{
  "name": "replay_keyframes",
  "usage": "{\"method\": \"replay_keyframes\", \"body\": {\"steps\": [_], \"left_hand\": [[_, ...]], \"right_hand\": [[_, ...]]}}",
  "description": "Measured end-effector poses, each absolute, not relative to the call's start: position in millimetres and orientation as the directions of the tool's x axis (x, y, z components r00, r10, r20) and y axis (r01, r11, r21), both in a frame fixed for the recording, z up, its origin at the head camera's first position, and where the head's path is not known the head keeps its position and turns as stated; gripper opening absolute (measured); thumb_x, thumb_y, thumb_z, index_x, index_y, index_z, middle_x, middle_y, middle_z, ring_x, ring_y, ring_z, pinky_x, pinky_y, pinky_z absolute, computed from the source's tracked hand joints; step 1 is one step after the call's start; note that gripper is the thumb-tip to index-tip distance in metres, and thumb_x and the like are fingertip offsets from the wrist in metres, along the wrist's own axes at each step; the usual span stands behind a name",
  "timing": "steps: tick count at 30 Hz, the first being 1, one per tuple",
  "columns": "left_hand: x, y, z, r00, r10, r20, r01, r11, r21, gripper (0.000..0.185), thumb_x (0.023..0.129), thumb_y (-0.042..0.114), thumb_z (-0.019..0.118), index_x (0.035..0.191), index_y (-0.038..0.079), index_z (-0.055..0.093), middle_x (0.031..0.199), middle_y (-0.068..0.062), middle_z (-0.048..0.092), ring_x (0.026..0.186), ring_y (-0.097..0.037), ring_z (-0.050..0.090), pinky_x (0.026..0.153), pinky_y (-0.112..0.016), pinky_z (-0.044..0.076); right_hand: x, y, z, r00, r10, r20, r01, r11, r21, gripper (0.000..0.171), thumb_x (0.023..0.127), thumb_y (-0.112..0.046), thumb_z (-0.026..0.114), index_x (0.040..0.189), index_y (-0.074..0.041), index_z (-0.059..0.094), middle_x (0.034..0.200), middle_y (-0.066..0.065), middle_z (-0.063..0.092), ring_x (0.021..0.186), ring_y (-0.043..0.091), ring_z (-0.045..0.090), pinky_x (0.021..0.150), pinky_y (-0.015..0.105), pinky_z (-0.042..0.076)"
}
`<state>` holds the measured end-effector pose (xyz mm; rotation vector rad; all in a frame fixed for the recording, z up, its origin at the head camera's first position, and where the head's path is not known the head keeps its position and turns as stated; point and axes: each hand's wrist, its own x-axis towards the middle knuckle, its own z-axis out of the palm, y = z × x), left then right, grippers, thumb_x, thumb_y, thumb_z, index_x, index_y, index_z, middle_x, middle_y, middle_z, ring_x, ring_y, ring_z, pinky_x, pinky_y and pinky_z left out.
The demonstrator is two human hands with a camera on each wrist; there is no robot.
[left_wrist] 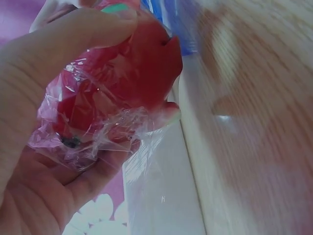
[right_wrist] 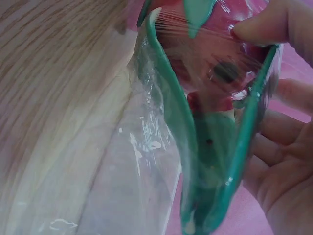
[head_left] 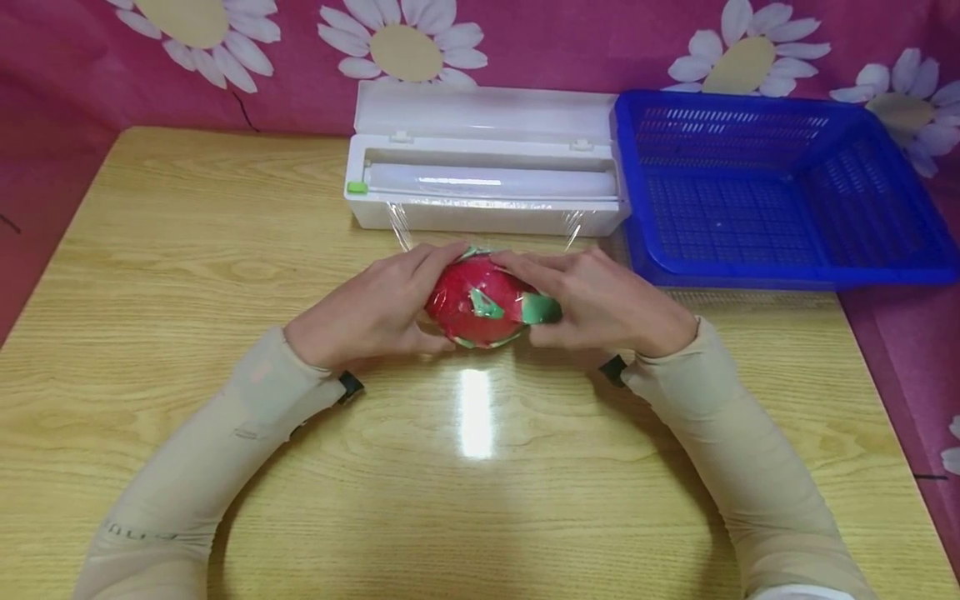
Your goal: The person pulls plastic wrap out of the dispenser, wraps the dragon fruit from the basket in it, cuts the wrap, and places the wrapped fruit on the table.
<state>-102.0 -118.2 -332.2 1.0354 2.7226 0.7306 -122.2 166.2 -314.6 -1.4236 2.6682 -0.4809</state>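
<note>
Both hands hold a red dragon fruit with green scales over the table in front of the film box. My left hand grips its left end, thumb on the near side and fingers on the far side. At the other end, my right hand holds it the same way, beside the long green leaf tips. Clear cling film clings in crumpled folds round the fruit in the left wrist view. More film stretches off the green tips, and creased edges run back to the box.
A white film dispenser box stands behind the hands, lid up, a roll of film inside and a green slider at its left. Right of it sits a blue basket. The wooden table meets a pink flowered cloth.
</note>
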Motion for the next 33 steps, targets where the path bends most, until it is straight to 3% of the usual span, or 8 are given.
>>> {"method": "replay_keyframes", "body": {"steps": [4,7,21,33], "left_hand": [[-101.5,-117.6,-330.5,-0.753,0.657,0.020,0.581,0.651,0.489,0.113,0.073,0.036,0.095,0.160,0.006,0.029,0.148,-0.012,0.055,0.130,-0.026,0.059,0.110,-0.043,0.055],[-101.2,-117.4,-329.7,-0.752,0.659,0.010,0.579,0.654,0.488,0.112,0.073,0.036,0.095,0.159,0.006,0.030,0.147,-0.013,0.055,0.130,-0.026,0.060,0.110,-0.043,0.055],[-102.1,-118.6,-329.3,-0.744,0.667,-0.033,0.561,0.651,0.512,0.110,0.073,0.038,0.095,0.157,0.005,0.032,0.149,-0.014,0.055,0.128,-0.026,0.062,0.107,-0.041,0.057],[-102.2,-118.6,-329.3,-0.739,0.669,-0.080,0.527,0.647,0.551,0.109,0.073,0.040,0.094,0.156,0.008,0.032,0.149,-0.012,0.055,0.128,-0.025,0.062,0.107,-0.042,0.057]], "right_hand": [[-121.9,166.2,-316.2,-0.559,-0.824,0.089,-0.802,0.510,-0.310,0.083,0.078,-0.025,0.076,0.154,-0.012,0.047,0.074,0.001,0.062,0.052,0.008,0.045,0.050,0.022,0.042],[-121.6,165.8,-316.8,-0.559,-0.824,0.091,-0.801,0.509,-0.313,0.082,0.077,-0.024,0.076,0.154,-0.013,0.048,0.074,0.001,0.063,0.051,0.007,0.046,0.050,0.021,0.043],[-121.7,165.0,-316.7,-0.556,-0.828,0.070,-0.793,0.503,-0.343,0.081,0.077,-0.028,0.075,0.152,-0.009,0.051,0.091,0.005,0.072,0.047,0.002,0.042,0.044,0.018,0.041],[-123.6,165.4,-319.2,-0.515,-0.852,0.097,-0.820,0.456,-0.345,0.076,0.079,-0.033,0.073,0.147,-0.004,0.055,0.072,-0.001,0.063,0.048,0.001,0.040,0.044,0.018,0.039]]}}
